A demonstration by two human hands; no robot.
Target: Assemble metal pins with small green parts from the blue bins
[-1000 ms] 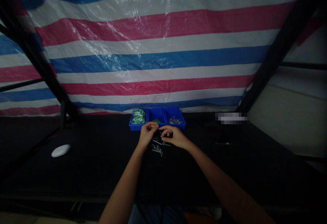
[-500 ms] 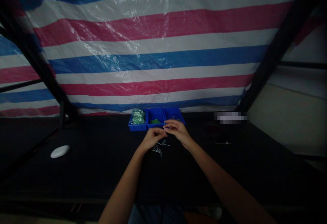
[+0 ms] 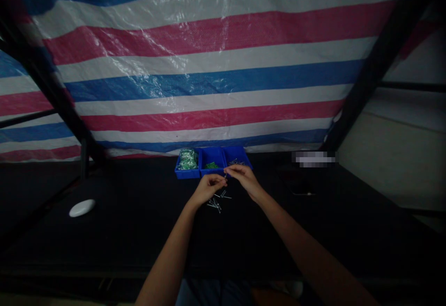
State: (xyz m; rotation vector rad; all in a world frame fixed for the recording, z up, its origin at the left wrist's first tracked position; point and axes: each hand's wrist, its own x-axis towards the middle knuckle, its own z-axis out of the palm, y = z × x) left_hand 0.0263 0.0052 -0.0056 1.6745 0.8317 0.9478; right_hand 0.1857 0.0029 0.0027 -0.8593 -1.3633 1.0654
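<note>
My left hand (image 3: 208, 188) is closed in a pinch, thumb and forefinger at the lower end of a small thin screw (image 3: 226, 176). From the other side, my right hand (image 3: 243, 178) pinches the upper end, its fingers drawn together. The fingertips cover most of the screw, so its details are too small to make out. Below both hands, several loose silvery screws (image 3: 215, 203) lie in a small heap on the black table (image 3: 258, 245).
Just beyond the hands stand three blue bins: the left bin (image 3: 188, 175) has clear bags with green contents, the middle bin (image 3: 212, 152) small green pieces, the right bin (image 3: 237, 151) metal screws. A white oval object (image 3: 82, 208) lies left, a dark phone-like object (image 3: 304, 193) right.
My right hand's fingers have come closer together over the top of the screw, which now stands out less and leans. My left hand has hardly moved.
</note>
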